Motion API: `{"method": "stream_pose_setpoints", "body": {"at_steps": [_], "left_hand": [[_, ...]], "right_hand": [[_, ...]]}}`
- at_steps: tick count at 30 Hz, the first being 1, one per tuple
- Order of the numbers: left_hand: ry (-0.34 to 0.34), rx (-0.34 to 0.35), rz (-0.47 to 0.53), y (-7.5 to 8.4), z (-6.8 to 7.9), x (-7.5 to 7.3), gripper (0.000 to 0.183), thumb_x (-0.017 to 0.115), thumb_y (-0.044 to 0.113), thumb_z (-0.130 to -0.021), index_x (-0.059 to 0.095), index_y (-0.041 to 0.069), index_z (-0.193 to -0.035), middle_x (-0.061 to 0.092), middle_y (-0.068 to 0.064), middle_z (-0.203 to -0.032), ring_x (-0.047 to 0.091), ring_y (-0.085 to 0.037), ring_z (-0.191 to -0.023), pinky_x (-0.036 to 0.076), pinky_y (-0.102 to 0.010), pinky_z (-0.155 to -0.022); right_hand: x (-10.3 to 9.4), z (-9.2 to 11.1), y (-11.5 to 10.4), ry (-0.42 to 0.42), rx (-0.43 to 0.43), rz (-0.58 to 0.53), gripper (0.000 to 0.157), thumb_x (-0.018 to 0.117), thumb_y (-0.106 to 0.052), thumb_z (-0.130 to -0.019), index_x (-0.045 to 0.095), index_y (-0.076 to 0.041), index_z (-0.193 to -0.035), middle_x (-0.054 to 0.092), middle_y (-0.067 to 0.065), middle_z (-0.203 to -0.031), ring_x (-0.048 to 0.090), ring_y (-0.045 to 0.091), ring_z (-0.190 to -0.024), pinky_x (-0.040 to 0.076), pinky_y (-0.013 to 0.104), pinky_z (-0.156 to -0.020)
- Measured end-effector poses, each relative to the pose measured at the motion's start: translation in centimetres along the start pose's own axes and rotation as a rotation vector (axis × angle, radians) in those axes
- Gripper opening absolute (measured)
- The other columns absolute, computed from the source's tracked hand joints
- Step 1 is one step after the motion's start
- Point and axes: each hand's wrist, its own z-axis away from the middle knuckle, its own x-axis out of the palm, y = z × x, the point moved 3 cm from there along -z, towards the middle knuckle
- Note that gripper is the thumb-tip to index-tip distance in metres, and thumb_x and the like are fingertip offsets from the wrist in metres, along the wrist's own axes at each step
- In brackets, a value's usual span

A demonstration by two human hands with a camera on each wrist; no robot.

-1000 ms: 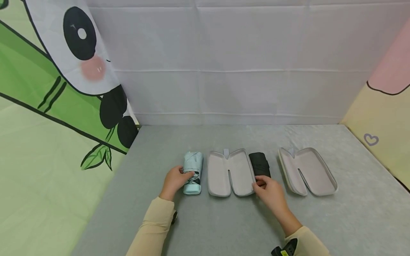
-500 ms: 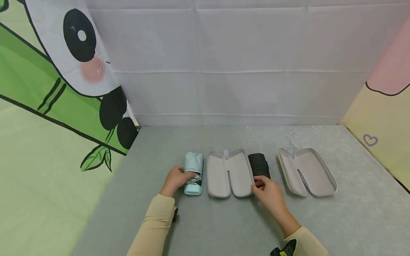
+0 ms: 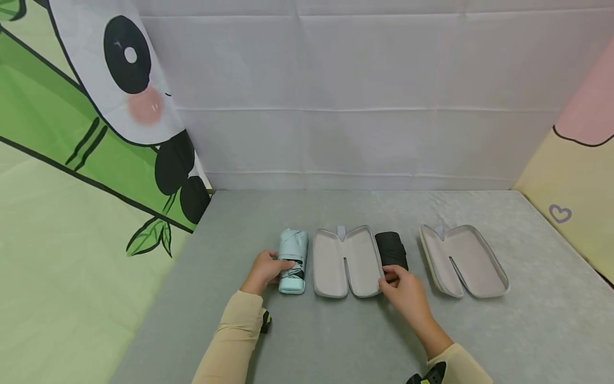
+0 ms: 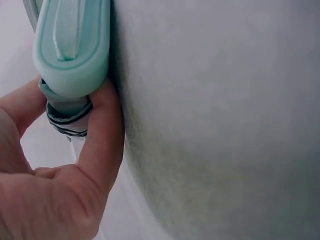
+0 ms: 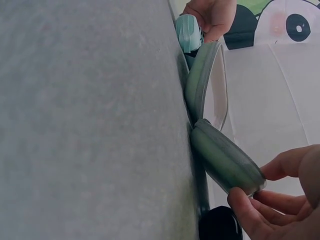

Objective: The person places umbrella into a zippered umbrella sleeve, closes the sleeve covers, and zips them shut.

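Note:
My left hand [image 3: 263, 271] grips a folded light-blue compact umbrella [image 3: 293, 244] from its left side, thumb over the top. In the left wrist view, the umbrella's rounded handle end [image 4: 75, 75] with its strap stands between thumb and finger. Right of it lies an open zip case [image 3: 331, 264], pale inside, its two halves spread in a V. My right hand [image 3: 408, 294] pinches the right half's outer rim. In the right wrist view, the case's green outside [image 5: 227, 157] shows, that half tilted up from the table. A black folded umbrella [image 3: 392, 249] lies just beyond, partly hidden by my right hand.
A second open zip case [image 3: 479, 261] lies farther right on the grey cloth-covered table [image 3: 336, 341]. Behind the table hangs a white cloth backdrop [image 3: 364, 96]. A printed cartoon cloth [image 3: 139, 106] borders the left side, and a yellow and pink one [image 3: 575, 176] the right.
The head view has shifted slightly. Both hands keep their hold, and the umbrellas and cases lie in the same arrangement.

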Motion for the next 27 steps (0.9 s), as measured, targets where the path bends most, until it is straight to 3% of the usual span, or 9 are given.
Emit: {"method": "stream_pose_setpoints", "body": {"at_steps": [16, 22, 27], "left_hand": [[-0.021, -0.054, 0.037, -0.7, -0.5, -0.6, 0.065, 0.067, 0.013, -0.085, 0.033, -0.012, -0.135, 0.045, -0.031, -0.125, 0.058, -0.039, -0.099, 0.048, -0.044, -0.082], [-0.003, -0.061, 0.058, -0.8, -0.4, -0.8, 0.066, 0.067, 0.015, -0.086, 0.032, -0.010, -0.136, 0.046, -0.028, -0.125, 0.054, -0.037, -0.106, 0.046, -0.044, -0.085], [0.005, -0.054, 0.090, -0.8, -0.3, -1.1, 0.066, 0.067, 0.014, -0.086, 0.032, -0.011, -0.136, 0.048, -0.028, -0.123, 0.055, -0.034, -0.102, 0.047, -0.043, -0.083]], "right_hand": [[0.0, 0.1, -0.1, 0.006, -0.002, 0.000, 0.027, 0.066, -0.005, -0.081, 0.064, 0.005, -0.106, 0.065, 0.009, -0.084, 0.061, 0.019, -0.071, 0.047, 0.029, -0.061], [-0.1, 0.1, -0.1, 0.007, -0.010, 0.002, 0.027, 0.066, -0.005, -0.081, 0.064, 0.005, -0.106, 0.065, 0.009, -0.084, 0.061, 0.020, -0.072, 0.048, 0.030, -0.061], [-0.1, 0.2, -0.1, -0.002, -0.002, 0.000, 0.028, 0.066, -0.005, -0.081, 0.063, 0.005, -0.107, 0.065, 0.009, -0.085, 0.060, 0.019, -0.072, 0.047, 0.030, -0.061]]}}
